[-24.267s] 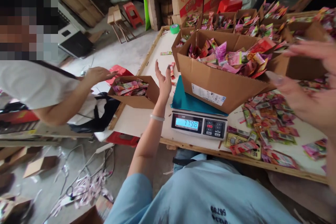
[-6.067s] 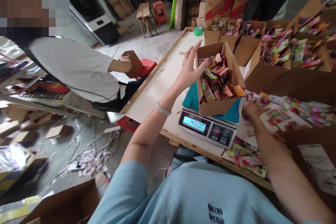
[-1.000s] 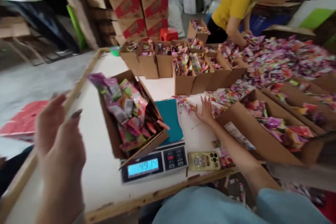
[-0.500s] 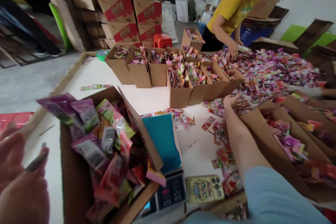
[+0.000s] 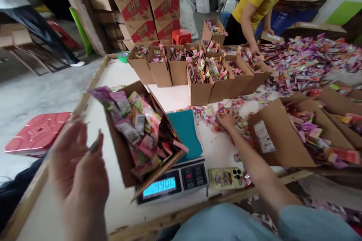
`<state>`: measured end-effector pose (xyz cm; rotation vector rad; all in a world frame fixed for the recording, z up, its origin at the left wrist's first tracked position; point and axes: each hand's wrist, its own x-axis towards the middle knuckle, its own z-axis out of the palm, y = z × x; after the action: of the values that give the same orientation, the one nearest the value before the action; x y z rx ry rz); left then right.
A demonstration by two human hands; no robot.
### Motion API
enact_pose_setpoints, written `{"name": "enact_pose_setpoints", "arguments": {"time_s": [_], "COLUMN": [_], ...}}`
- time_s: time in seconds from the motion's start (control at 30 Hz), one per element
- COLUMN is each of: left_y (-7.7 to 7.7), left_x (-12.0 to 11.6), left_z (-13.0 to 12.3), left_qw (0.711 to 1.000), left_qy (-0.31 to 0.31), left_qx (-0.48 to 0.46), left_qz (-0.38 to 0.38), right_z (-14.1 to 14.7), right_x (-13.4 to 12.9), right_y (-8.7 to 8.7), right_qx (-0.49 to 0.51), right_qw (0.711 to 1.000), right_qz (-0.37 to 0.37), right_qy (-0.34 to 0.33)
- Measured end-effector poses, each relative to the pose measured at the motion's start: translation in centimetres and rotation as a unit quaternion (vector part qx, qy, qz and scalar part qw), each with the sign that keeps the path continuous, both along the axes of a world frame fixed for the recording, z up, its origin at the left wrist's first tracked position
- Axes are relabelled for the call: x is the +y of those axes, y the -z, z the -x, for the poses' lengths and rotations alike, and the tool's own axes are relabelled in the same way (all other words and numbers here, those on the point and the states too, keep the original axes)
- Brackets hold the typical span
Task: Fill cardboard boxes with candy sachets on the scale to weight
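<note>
My left hand (image 5: pixel 82 169) is raised beside the left wall of a cardboard box (image 5: pixel 118 150), fingers apart and holding nothing. Small candy packets (image 5: pixel 141 128) in purple, green and pink fill this box, which sits tilted on a digital scale (image 5: pixel 195 175) with a teal top and a lit blue display. Across the table, my right hand (image 5: pixel 227 119) touches loose candy packets (image 5: pixel 240 107) on the white surface. Its fingers look spread over them, though blurred. A phone in a yellow case (image 5: pixel 226 178) lies right of the scale.
Filled cardboard boxes (image 5: pixel 200 94) stand in rows at the back, with more boxes (image 5: pixel 283 135) on the right. A large heap of packets (image 5: pixel 311 60) covers the far right, where a person in yellow (image 5: pixel 251 7) works. A red stool (image 5: pixel 39 131) is beyond the table's left edge.
My right hand has come leftward and nearer the scale, with loose packets around it. My left hand shows farther right in view, still open. The view has shifted, revealing the scale display.
</note>
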<state>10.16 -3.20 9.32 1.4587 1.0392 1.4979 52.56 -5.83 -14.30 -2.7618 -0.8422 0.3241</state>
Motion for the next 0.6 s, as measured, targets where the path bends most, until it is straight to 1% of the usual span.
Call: {"name": "enact_pose_setpoints", "arguments": {"time_s": [0.07, 0.1, 0.17, 0.2, 0.27, 0.37, 0.43, 0.5, 0.57, 0.6], "left_y": [0.0, 0.1, 0.7, 1.0, 1.3, 1.3, 1.0, 0.6, 0.5, 0.6], "left_x": [-1.0, -1.3, -1.5, -1.4, -1.4, -1.3, -1.1, -0.8, -0.4, -0.2], "left_z": [-0.8, -0.9, -0.7, -0.4, 0.3, 1.1, 1.5, 1.7, 1.6, 1.3], "left_qw": [0.999, 0.997, 0.994, 0.992, 0.991, 0.991, 0.991, 0.989, 0.986, 0.985], "left_qy": [-0.014, -0.021, -0.024, -0.024, -0.028, -0.040, -0.041, -0.030, -0.010, 0.003], "left_qx": [-0.028, -0.038, -0.034, -0.024, -0.001, 0.011, 0.006, 0.002, 0.009, 0.015], "left_qz": [-0.041, -0.064, -0.104, -0.120, -0.133, -0.128, -0.131, -0.146, -0.165, -0.172], "right_z": [4.3, 5.9, 7.4, 7.5, 6.7, 4.6, 3.6, 3.1, 2.9, 3.0], "right_x": [-2.4, -3.7, -5.7, -6.4, -7.0, -6.7, -6.4, -6.5, -6.4, -6.1], "right_y": [-0.4, -0.7, -1.5, -2.1, -3.6, -6.6, -8.8, -11.1, -13.9, -15.5], "right_qx": [-0.014, -0.021, -0.031, -0.031, -0.027, -0.018, -0.020, -0.026, -0.032, -0.037], "right_qw": [0.998, 0.995, 0.989, 0.986, 0.982, 0.983, 0.983, 0.980, 0.971, 0.965], "right_qz": [0.002, 0.003, 0.004, 0.005, 0.005, -0.007, -0.030, -0.068, -0.116, -0.143], "right_qy": [-0.067, -0.095, -0.143, -0.163, -0.186, -0.183, -0.178, -0.188, -0.209, -0.219]}}
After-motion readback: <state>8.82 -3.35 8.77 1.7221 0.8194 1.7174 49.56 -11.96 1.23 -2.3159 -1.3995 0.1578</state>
